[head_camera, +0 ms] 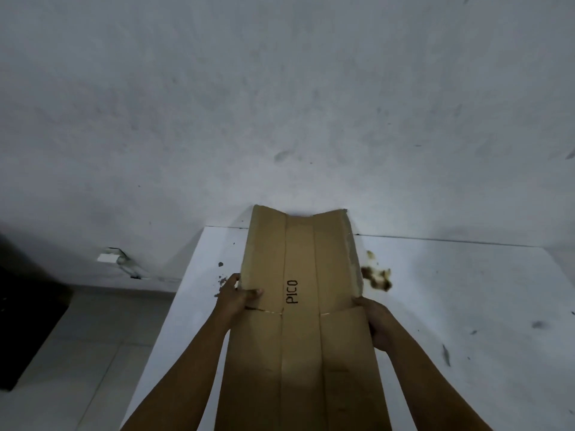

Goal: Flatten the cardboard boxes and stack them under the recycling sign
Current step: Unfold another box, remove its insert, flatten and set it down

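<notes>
A flattened brown cardboard box printed with "PICO" stretches away from me over a white table, its far end reaching the wall. My left hand grips its left edge, thumb on top of the board. My right hand grips the right edge, with the fingers hidden underneath. The far flaps bend slightly upward along their creases. No recycling sign is in view.
A stained grey-white wall rises straight ahead. Brown smears mark the table to the right of the cardboard. A white fitting sits low on the wall at left, above a pale tiled floor. A dark object stands at far left.
</notes>
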